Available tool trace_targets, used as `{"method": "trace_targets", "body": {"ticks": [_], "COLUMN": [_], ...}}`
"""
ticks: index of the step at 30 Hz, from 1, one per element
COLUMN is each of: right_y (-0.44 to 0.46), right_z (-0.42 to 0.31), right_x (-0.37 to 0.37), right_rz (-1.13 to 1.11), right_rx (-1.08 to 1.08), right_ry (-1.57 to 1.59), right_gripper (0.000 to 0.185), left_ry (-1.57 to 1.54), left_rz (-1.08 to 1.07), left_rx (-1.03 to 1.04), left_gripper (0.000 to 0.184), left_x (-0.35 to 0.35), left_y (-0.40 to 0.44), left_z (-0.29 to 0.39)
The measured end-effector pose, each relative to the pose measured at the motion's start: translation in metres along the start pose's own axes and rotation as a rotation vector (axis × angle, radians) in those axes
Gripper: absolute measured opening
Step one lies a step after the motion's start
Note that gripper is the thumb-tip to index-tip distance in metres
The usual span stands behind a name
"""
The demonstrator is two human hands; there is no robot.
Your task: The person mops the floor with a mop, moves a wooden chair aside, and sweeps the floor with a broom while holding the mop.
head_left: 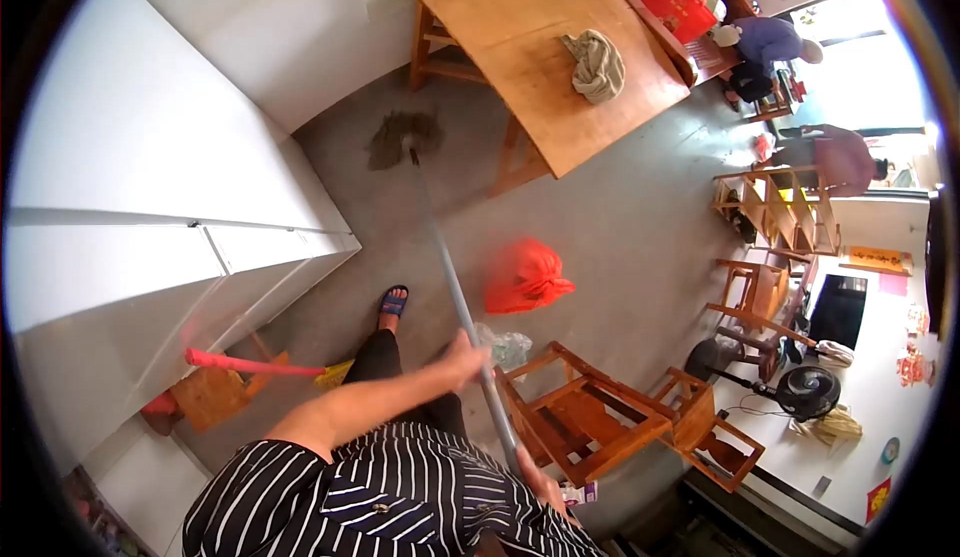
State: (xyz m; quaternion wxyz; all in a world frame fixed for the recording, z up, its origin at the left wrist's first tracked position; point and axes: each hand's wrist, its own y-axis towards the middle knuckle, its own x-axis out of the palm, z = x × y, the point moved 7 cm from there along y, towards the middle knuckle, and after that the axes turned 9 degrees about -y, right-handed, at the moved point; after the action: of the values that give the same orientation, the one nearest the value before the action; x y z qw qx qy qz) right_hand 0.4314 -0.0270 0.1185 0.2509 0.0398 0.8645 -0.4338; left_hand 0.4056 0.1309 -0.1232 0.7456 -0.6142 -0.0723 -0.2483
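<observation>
A mop with a long grey handle [447,267] runs from my body out to its dark, damp-looking head [405,140], which lies on the grey floor near the wooden table. My left hand [465,359] wraps around the middle of the handle, arm stretched forward. Lower down, close to my striped shirt, my right hand [540,482] grips the same handle near its end; part of that hand is hidden. A tied red plastic bag [528,277] sits on the floor to the right of the handle, with a clear plastic bag [503,347] close to my left hand.
A wooden table [500,27] carries a crumpled cloth [597,65]. Wooden chairs [600,417] stand close on the right. White cabinets [130,247] line the left, beside a red-handled broom [255,364]. Two people [768,42] are at the far right, near a wooden rack [780,207].
</observation>
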Motion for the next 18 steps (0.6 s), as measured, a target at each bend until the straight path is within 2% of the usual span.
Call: {"method": "trace_targets", "body": {"ticks": [1, 3, 5, 7, 8, 9, 11, 13, 15, 17, 18], "right_y": [0.025, 0.095, 0.163, 0.172, 0.158, 0.142, 0.099, 0.039, -0.018, -0.065, -0.075], "right_z": [-0.017, -0.011, -0.038, -0.029, -0.021, -0.023, 0.003, 0.018, 0.040, 0.037, 0.048], "right_x": [-0.002, 0.019, 0.023, 0.024, 0.029, 0.016, 0.013, 0.002, -0.004, -0.027, -0.031], "right_rz": [0.008, 0.160, 0.165, 0.230, 0.249, 0.156, 0.201, 0.133, 0.014, -0.001, -0.012], "right_rx": [-0.039, -0.286, -0.209, -0.280, -0.287, -0.143, -0.194, -0.179, -0.066, 0.036, 0.098], "right_ry": [-0.050, -0.137, -0.076, -0.018, 0.016, 0.027, -0.076, -0.075, -0.056, -0.156, -0.087], "right_gripper": [0.068, 0.070, 0.067, 0.064, 0.062, 0.059, 0.060, 0.061, 0.063, 0.063, 0.063], "left_ry": [-0.006, -0.003, -0.021, 0.060, 0.022, -0.011, -0.044, -0.024, 0.075, -0.047, -0.020], "left_rz": [0.020, 0.052, 0.148, 0.167, 0.155, 0.128, 0.074, 0.059, 0.035, -0.056, -0.048], "left_rx": [0.019, 0.082, 0.192, -0.068, -0.048, -0.005, 0.029, 0.063, -0.042, -0.190, -0.187], "left_gripper": [0.030, 0.030, 0.031, 0.031, 0.031, 0.031, 0.033, 0.037, 0.044, 0.049, 0.050], "left_x": [-0.009, -0.028, -0.059, -0.064, -0.064, -0.055, -0.027, -0.009, 0.010, 0.041, 0.053], "left_y": [0.020, 0.049, 0.104, 0.109, 0.099, 0.093, 0.065, 0.037, 0.001, -0.039, -0.053], "left_z": [0.020, 0.079, 0.125, 0.130, 0.109, 0.097, 0.065, 0.004, -0.047, -0.073, -0.072]}}
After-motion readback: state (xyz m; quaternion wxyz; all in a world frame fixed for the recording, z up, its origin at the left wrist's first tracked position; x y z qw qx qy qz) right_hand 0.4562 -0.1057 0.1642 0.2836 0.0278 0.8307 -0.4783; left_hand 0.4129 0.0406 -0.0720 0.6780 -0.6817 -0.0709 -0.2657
